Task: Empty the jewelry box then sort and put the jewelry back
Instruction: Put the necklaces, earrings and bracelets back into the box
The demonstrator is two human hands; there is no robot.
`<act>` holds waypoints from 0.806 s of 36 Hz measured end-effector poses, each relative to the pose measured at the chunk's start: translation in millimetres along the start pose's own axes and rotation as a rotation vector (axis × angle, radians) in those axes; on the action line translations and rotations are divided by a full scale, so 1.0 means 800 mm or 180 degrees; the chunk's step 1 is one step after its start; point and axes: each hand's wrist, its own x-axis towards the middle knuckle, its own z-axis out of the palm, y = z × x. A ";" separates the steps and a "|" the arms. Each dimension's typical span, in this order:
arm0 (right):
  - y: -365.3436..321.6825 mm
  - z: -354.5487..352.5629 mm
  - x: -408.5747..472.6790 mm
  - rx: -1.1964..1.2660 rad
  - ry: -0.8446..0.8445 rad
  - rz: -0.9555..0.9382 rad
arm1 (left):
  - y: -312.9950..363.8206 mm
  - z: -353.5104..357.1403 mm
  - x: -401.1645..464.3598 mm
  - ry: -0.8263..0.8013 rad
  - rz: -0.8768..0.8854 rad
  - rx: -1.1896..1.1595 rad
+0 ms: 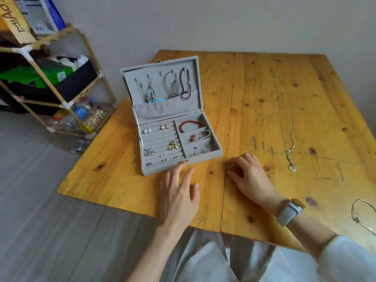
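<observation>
Grey jewelry box [184, 166] open on the wooden table [284, 98], most pieces in it.

The left hand [180, 192] lies flat, fingers straight, fingertips at the box's front edge by the clasp. The right hand [250, 176] curls its fingers over something small (too hidden to name) just right of the box. A pendant necklace [291, 153] lies well apart. Such chains look light, limp and tangle-prone; I'd lift one by the pendant or clasp, not mid-chain.
</observation>
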 end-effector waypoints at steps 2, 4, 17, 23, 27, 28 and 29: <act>0.001 0.002 -0.002 -0.0014 0.0069 -0.0047 | -0.002 0.000 -0.002 -0.0023 -0.0036 -0.0021; 0.001 0.004 -0.003 -0.0017 0.0116 -0.0069 | -0.002 0.001 -0.002 -0.0038 0.0026 0.0028; 0.019 -0.040 -0.037 0.0837 0.0106 0.0523 | 0.052 0.025 0.014 -0.0394 0.0213 -0.0441; 0.018 -0.069 -0.064 0.1835 0.0415 0.1118 | 0.115 0.024 0.033 -0.1215 -0.0347 -0.2444; 0.015 -0.076 -0.076 0.2277 0.0689 0.1297 | 0.144 0.028 0.034 -0.1338 -0.0479 -0.2918; 0.014 -0.078 -0.078 0.2321 0.0733 0.1329 | 0.148 0.029 0.033 -0.1299 -0.0500 -0.2937; 0.014 -0.079 -0.081 0.2355 0.0772 0.1361 | 0.151 0.031 0.033 -0.1252 -0.0515 -0.2954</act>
